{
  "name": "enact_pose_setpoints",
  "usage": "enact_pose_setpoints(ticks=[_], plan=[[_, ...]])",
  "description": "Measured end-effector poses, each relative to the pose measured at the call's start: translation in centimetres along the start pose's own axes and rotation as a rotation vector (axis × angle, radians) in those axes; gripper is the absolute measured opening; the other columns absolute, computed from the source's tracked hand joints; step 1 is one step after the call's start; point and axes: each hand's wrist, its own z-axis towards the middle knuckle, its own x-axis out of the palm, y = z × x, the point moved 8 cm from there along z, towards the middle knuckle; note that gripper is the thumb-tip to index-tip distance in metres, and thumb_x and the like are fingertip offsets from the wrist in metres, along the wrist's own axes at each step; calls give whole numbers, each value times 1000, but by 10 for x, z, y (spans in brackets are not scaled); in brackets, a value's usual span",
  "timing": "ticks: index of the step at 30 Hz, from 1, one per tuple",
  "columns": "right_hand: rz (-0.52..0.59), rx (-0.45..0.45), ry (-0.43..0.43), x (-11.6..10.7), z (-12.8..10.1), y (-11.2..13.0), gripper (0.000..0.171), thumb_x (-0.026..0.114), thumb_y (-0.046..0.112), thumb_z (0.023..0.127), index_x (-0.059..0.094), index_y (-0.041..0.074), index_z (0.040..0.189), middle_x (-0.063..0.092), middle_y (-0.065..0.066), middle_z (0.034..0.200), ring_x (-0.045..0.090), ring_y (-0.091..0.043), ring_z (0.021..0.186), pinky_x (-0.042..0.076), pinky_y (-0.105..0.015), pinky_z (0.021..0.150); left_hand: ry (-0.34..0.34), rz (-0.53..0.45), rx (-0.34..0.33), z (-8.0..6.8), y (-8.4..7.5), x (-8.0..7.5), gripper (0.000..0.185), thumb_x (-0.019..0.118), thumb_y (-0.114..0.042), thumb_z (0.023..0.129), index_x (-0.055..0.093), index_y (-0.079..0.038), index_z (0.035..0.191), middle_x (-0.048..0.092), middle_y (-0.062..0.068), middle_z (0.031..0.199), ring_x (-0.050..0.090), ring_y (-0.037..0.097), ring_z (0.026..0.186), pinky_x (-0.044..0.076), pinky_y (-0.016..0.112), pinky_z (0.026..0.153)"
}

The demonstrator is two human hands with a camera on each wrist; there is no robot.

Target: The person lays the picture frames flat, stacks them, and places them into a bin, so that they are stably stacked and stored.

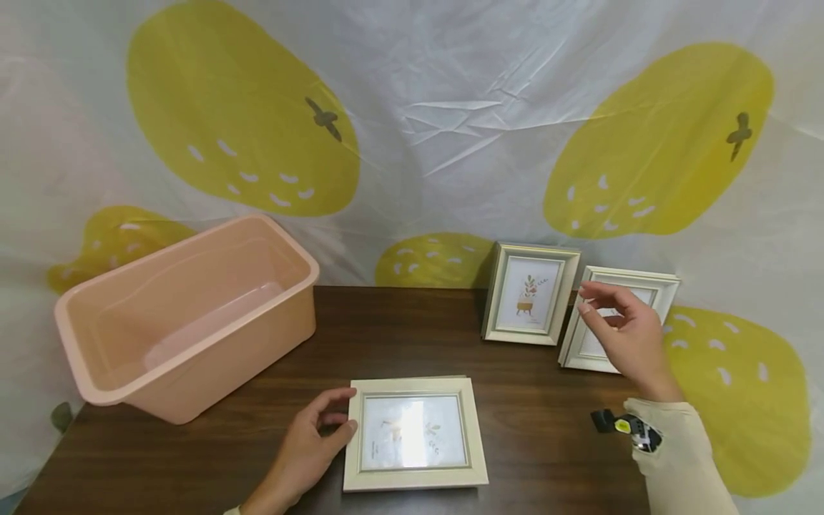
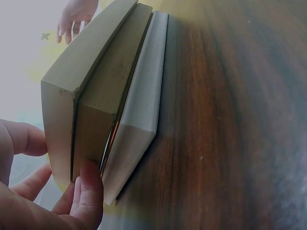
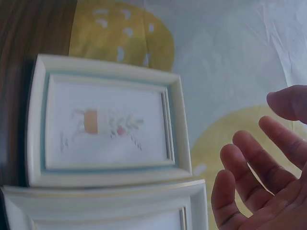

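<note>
White crinkled sheeting printed with large yellow fruit shapes hangs as backdrop behind and around the work area; creases show across its middle.

Dark brown wood-grain tabletop, laminate-like, runs from the backdrop to the near edge.

Pink plastic tub, rectangular, stands on the left part of the tabletop, mouth upward, tilted slightly in view, well apart from the frames.

Picture frame, flat: cream moulding, glazed print of small plants, lying face up at the near centre of the tabletop. The left wrist view shows its stepped side edge against the wood.

Picture frame, upright: cream moulding, print of a potted plant, leaning at the back right against the sheeting.

Picture frame, leaning: white moulding, just beside the upright one to its right, partly hidden by a hand.

Left hand: grip closed on the flat frame's left edge, thumb pressed to its side, fingers curled over the rim.

Right hand: grip released, fingers spread and relaxed, hovering in front of the leaning frame; contact cannot be told.

Wrist camera, small and black, strapped over a cream sleeve.
</note>
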Motion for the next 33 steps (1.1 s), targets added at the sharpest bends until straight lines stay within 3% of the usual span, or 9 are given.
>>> enact_pose_setpoints(ticks=[5, 10, 16, 18, 20, 24, 26, 31, 33], plan=[[-59, 14, -46, -20, 13, -13, 32, 75, 4, 95, 72, -1, 127, 71, 23, 114, 63, 3, 103, 48, -8, 78, 4, -7, -4, 0, 0, 0, 42, 78, -8, 93, 71, -25, 131, 68, 2, 139, 66, 18, 107, 56, 26, 79], [-164, 15, -76, -39, 19, -24, 33, 79, 11, 94, 75, 7, 126, 75, 6, 122, 57, 8, 112, 41, -13, 88, 14, -11, -8, 0, 1, 0, 42, 78, -9, 93, 70, -24, 131, 68, 2, 139, 66, 19, 107, 56, 26, 79], [-245, -22, -109, -57, 23, -37, 35, 84, 11, 88, 77, 6, 122, 66, 25, 118, 51, 16, 114, 34, -10, 99, 16, -17, -10, 0, 2, 0, 42, 78, -10, 93, 70, -24, 132, 67, 2, 139, 66, 18, 108, 56, 26, 80], [-255, -13, -116, -61, 23, -43, 35, 85, 12, 87, 77, 5, 121, 63, 22, 121, 48, 16, 116, 32, -10, 102, 13, -18, -8, 0, 2, 0, 42, 78, -10, 93, 70, -25, 132, 68, 2, 139, 66, 18, 108, 56, 26, 80], [-268, 2, -117, -65, 24, -51, 36, 85, 13, 88, 77, 4, 121, 66, 9, 130, 49, 8, 124, 31, -15, 108, 11, -19, -8, 0, 2, 0, 42, 78, -10, 93, 70, -25, 132, 68, 2, 139, 67, 18, 108, 56, 25, 80], [-297, 21, -83, -69, 26, -64, 37, 84, 16, 89, 75, 3, 122, 59, -17, 147, 46, -25, 143, 27, -27, 119, 18, -24, -1, 0, 3, 0, 42, 78, -11, 93, 70, -24, 132, 68, 2, 139, 66, 18, 108, 56, 26, 79], [-293, 18, -59, -70, 27, -69, 37, 83, 17, 89, 75, 2, 122, 55, -19, 152, 41, -42, 145, 26, -38, 123, 22, -26, 1, 0, 3, 0, 42, 78, -12, 94, 70, -24, 133, 67, 2, 140, 66, 18, 108, 57, 26, 79], [-285, 20, -17, -71, 31, -78, 35, 83, 19, 88, 74, -1, 115, 47, -25, 159, 32, -51, 150, 22, -67, 121, 23, -34, 1, 1, 4, 0, 42, 78, -11, 94, 70, -23, 133, 68, 3, 139, 67, 19, 108, 57, 26, 80], [-301, 33, 0, -72, 32, -81, 35, 82, 20, 89, 74, -2, 114, 44, -25, 161, 30, -53, 151, 24, -69, 119, 22, -37, 0, 2, 4, 0, 42, 78, -10, 94, 70, -23, 133, 68, 3, 138, 67, 19, 108, 58, 26, 80]])
